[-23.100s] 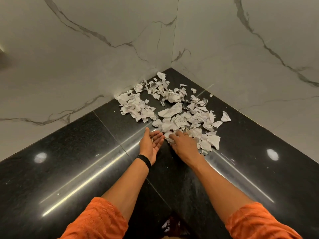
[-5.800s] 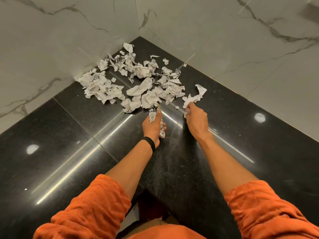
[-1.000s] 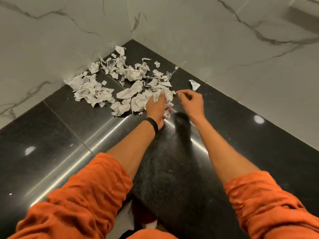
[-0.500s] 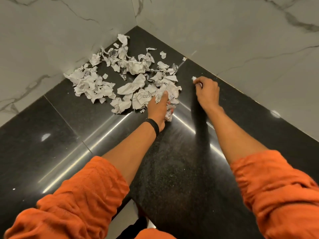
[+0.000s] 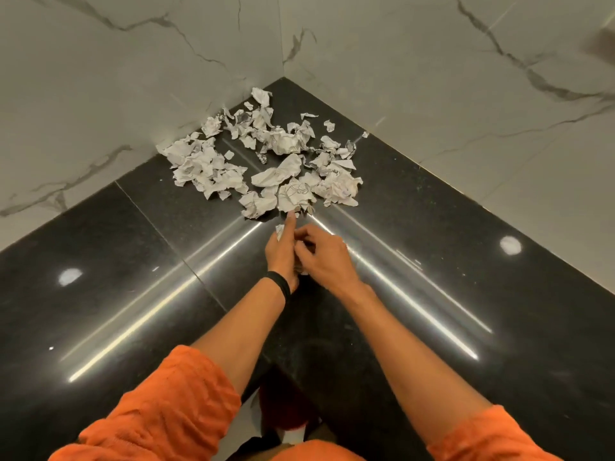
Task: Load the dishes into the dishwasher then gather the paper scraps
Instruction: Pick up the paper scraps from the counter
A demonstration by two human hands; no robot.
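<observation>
Just short of the paper scraps, the left hand grips a gathered wad as a store; the right hand, fingers curled, perhaps adds more, its hold unseen.

I'm at what looks like a home kitchen corner: glossy black granite counter, white marble-veined wall tiles.
</observation>
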